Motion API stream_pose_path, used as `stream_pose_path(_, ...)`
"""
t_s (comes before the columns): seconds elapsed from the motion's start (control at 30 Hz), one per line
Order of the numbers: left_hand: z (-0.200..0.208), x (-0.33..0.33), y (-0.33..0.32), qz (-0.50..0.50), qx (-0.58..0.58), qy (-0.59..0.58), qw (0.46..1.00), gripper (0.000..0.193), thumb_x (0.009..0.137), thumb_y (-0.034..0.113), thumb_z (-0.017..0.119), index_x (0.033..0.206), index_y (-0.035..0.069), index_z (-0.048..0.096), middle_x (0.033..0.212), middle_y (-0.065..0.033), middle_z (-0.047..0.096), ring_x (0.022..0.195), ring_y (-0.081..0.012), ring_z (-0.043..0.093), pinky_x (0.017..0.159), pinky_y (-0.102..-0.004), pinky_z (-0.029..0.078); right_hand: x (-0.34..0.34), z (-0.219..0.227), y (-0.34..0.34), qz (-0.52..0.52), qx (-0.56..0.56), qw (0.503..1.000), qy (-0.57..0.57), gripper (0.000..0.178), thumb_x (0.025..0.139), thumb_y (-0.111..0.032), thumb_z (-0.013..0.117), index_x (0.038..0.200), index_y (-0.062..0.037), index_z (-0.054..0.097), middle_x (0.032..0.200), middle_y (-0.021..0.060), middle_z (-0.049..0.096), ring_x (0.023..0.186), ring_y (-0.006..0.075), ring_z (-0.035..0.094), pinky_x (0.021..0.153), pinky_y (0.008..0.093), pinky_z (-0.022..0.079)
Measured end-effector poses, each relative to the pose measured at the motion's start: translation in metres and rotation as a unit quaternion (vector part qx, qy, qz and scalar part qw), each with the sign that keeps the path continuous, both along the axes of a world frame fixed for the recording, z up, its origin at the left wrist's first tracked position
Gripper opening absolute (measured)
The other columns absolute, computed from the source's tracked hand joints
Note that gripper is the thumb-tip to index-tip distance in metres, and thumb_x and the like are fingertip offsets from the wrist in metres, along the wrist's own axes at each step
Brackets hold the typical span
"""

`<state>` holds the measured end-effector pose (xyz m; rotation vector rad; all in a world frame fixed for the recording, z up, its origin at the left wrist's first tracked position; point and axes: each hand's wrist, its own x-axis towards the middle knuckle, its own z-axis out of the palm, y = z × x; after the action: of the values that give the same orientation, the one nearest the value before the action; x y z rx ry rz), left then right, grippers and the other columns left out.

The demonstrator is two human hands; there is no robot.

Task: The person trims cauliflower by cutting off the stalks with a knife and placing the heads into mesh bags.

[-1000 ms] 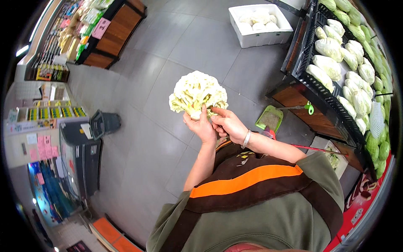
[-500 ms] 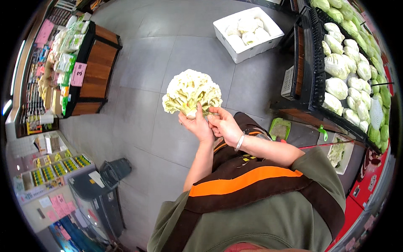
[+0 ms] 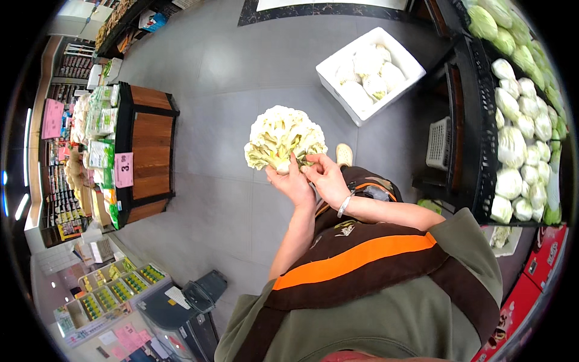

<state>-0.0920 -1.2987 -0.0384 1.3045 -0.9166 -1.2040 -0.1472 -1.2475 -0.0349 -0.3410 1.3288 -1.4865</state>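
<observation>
"Where's the cauliflower (image 3: 283,136)?"
"Gripped in the left hand (image 3: 292,184), over the floor (image 3: 223,199), nearer and further left than the white box (image 3: 393,98); the thumb lies against its stem."
"The right hand (image 3: 327,181)?"
"Angled in from the right; fingertips meet the stem's right side; I can't tell whether they pinch anything."

The domed, creamy-white cauliflower (image 3: 285,139) is held aloft, yellowish stalks (image 3: 277,158) showing, florets (image 3: 281,117) fanned outward.

Tons of cabbages (image 3: 511,148) on the right, grey crate (image 3: 438,143) near them, wooden stand (image 3: 151,152) with a pink sign (image 3: 123,170) off left.
</observation>
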Motion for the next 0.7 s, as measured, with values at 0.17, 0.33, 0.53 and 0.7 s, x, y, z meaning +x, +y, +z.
stream_pose_path(0.17,0.017,-0.050,-0.092,0.014,0.007,0.084,0.996,0.034,0.089,0.001,0.062,0.116,-0.001,0.040,0.113,-0.0131,0.051,0.101,-0.0201,0.056,0.083,-0.0328,0.049,-0.042,0.003,-0.098,-0.011,0.025,1.000,-0.010,0.029,0.087,-0.010,0.065,0.111,0.0048,0.056,0.070,-0.0001,0.057,0.064,0.0065,0.050,0.058,0.0237,0.044)
stream_pose_path(0.33,0.005,-0.081,-0.188,0.013,0.018,0.099,0.995,0.035,0.088,0.001,0.062,0.116,-0.002,0.040,0.114,-0.0134,0.051,0.101,-0.0199,0.056,0.084,-0.0326,0.049,-0.083,-0.008,-0.191,0.047,0.025,0.998,0.027,0.023,0.090,-0.003,0.061,0.111,0.0034,0.055,0.076,0.0013,0.060,0.069,0.0056,0.054,0.063,0.0209,0.047)
stream_pose_path(0.53,-0.025,-0.107,-0.327,-0.021,0.026,0.097,0.995,0.039,0.089,0.004,0.062,0.120,-0.001,0.040,0.114,-0.0136,0.055,0.100,-0.0209,0.058,0.083,-0.0334,0.049,-0.120,-0.018,-0.320,0.064,0.012,0.989,0.132,0.027,0.088,-0.001,0.061,0.114,0.0020,0.059,0.074,0.0020,0.061,0.068,0.0067,0.057,0.063,0.0224,0.048)
stream_pose_path(0.7,-0.024,-0.126,-0.447,-0.073,0.057,0.110,0.990,0.039,0.089,0.003,0.063,0.121,0.000,0.041,0.115,-0.0123,0.056,0.102,-0.0208,0.058,0.084,-0.0342,0.048,-0.140,-0.008,-0.434,0.037,0.047,0.981,0.186,0.026,0.084,-0.005,0.064,0.110,-0.0008,0.063,0.072,0.0076,0.066,0.065,0.0111,0.061,0.061,0.0276,0.049)
